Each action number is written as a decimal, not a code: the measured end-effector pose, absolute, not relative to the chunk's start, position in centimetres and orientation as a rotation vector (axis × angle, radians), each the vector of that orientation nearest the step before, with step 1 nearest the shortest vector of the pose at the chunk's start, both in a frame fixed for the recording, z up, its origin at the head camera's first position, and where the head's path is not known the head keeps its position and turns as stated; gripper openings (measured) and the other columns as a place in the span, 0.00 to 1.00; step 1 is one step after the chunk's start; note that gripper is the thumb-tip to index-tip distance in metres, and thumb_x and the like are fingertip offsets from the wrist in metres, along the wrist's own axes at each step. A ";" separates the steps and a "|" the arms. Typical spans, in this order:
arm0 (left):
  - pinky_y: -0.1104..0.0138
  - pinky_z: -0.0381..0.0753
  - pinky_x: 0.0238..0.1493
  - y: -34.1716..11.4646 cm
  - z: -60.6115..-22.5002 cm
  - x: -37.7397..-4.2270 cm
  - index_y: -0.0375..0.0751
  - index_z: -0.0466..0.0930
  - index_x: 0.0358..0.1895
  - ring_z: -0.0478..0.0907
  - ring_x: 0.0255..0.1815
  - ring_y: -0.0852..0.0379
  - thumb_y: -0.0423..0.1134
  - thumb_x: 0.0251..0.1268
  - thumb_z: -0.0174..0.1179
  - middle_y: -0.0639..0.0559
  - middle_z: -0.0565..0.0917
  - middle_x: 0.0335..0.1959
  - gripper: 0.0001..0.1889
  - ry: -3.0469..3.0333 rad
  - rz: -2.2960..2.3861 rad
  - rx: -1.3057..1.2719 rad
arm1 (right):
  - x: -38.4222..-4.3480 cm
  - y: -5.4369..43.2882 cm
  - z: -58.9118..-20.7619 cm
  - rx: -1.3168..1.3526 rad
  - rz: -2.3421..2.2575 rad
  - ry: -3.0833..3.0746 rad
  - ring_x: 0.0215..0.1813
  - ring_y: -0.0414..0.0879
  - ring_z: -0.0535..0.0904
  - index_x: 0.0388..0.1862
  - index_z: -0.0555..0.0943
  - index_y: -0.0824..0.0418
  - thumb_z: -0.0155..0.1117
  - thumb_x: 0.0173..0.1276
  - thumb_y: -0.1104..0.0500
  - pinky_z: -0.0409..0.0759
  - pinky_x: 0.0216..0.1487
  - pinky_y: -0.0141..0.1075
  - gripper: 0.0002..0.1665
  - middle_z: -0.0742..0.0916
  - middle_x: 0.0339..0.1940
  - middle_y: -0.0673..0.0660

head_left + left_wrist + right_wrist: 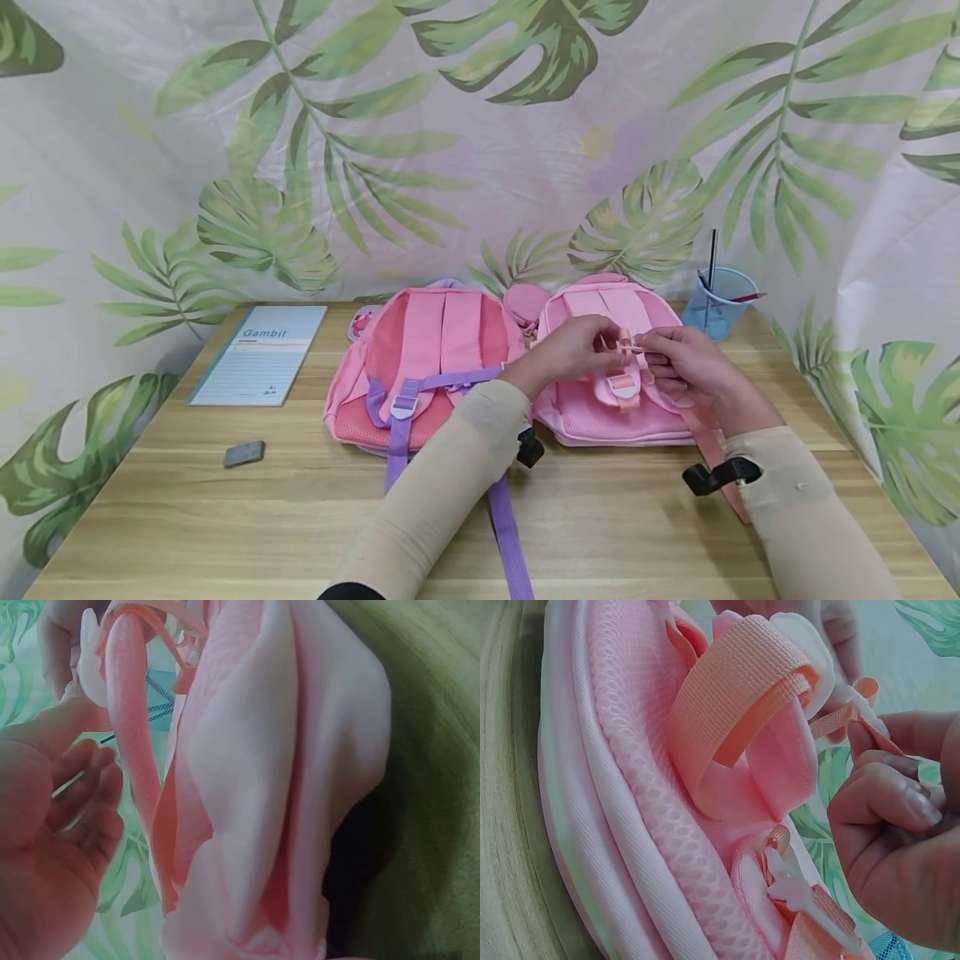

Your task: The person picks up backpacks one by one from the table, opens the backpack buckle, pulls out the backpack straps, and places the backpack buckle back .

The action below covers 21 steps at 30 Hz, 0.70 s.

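Observation:
A pink backpack [577, 421] lies on the table with its shoulder straps facing up. Above it, my left hand [573, 348] pinches a small white buckle [627, 343] between thumb and fingers. Opposite, my right hand [688, 360] pinches a thin peach strap [885, 736] that runs to that buckle. A wider peach webbing loop [735, 690] arches over the backpack's mesh back in the right wrist view. Another white strap adjuster [623, 385] sits just below the hands. In the left wrist view, my left palm partly shows beside a padded strap [129, 697].
Left of it lies a second pink backpack [348, 417] with purple straps [510, 533] trailing to the front. A blue notebook [258, 354] and a grey eraser-like block [243, 454] lie farther left. A blue mesh pen cup [716, 312] stands at the back right, near the patterned curtain.

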<state>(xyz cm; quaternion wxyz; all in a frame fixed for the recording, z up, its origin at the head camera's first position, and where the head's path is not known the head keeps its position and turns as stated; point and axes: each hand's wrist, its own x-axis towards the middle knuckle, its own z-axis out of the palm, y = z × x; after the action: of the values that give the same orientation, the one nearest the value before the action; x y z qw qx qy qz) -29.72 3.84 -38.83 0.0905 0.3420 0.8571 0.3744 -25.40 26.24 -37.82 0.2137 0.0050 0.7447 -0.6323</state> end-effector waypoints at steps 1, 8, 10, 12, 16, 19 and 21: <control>0.75 0.76 0.45 3.9 -38.9 -29.8 0.40 0.86 0.51 0.77 0.40 0.62 0.46 0.74 0.72 0.53 0.85 0.40 0.14 2.559 1.086 1.016 | -25.4 26.2 -37.8 0.012 -1.763 2.060 0.18 0.37 0.65 0.46 0.82 0.54 0.52 0.89 0.52 0.65 0.21 0.27 0.14 0.74 0.20 0.45; 0.74 0.75 0.46 4.5 -39.6 -29.9 0.42 0.89 0.48 0.78 0.40 0.62 0.46 0.74 0.72 0.54 0.86 0.38 0.11 2.615 1.007 1.044 | -25.3 26.3 -37.9 0.009 -1.807 2.028 0.18 0.36 0.66 0.44 0.83 0.53 0.51 0.89 0.53 0.66 0.21 0.27 0.15 0.75 0.20 0.44; 0.74 0.76 0.46 4.5 -39.6 -29.8 0.42 0.89 0.47 0.78 0.40 0.62 0.46 0.74 0.71 0.54 0.86 0.38 0.11 2.620 0.999 1.042 | -25.3 26.3 -37.9 0.015 -1.821 2.014 0.18 0.36 0.66 0.43 0.83 0.53 0.51 0.89 0.54 0.66 0.21 0.27 0.15 0.76 0.20 0.45; 0.74 0.76 0.47 4.6 -39.7 -29.8 0.42 0.89 0.47 0.79 0.40 0.62 0.46 0.75 0.71 0.54 0.87 0.38 0.11 2.622 0.988 1.031 | -25.3 26.3 -37.9 0.024 -1.842 1.995 0.18 0.36 0.66 0.42 0.84 0.53 0.51 0.88 0.54 0.66 0.21 0.27 0.15 0.76 0.20 0.45; 0.75 0.77 0.47 4.6 -39.8 -29.8 0.41 0.90 0.49 0.80 0.41 0.64 0.46 0.76 0.70 0.55 0.88 0.39 0.11 2.602 0.974 0.997 | -25.2 26.3 -37.8 0.023 -1.875 1.974 0.18 0.36 0.66 0.40 0.84 0.53 0.52 0.88 0.56 0.66 0.20 0.27 0.16 0.77 0.21 0.45; 0.75 0.77 0.48 4.6 -39.8 -29.7 0.41 0.90 0.49 0.80 0.41 0.64 0.45 0.76 0.69 0.54 0.88 0.39 0.11 2.582 0.966 0.983 | -25.2 26.4 -37.8 0.009 -1.887 1.978 0.19 0.36 0.66 0.39 0.84 0.53 0.52 0.88 0.56 0.65 0.20 0.27 0.16 0.76 0.21 0.45; 0.76 0.77 0.48 4.6 -39.9 -29.7 0.41 0.90 0.49 0.79 0.41 0.64 0.45 0.76 0.69 0.55 0.88 0.39 0.11 2.578 0.950 0.986 | -25.1 26.4 -37.7 -0.005 -1.903 1.968 0.19 0.36 0.65 0.38 0.84 0.53 0.52 0.87 0.57 0.63 0.21 0.27 0.16 0.75 0.21 0.45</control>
<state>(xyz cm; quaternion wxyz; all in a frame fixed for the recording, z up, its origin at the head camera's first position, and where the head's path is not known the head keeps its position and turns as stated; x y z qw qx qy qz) -29.74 4.59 -39.86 0.1109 0.3357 0.8778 0.3233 -25.12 26.42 -37.74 0.2006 -0.0019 0.7042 -0.6810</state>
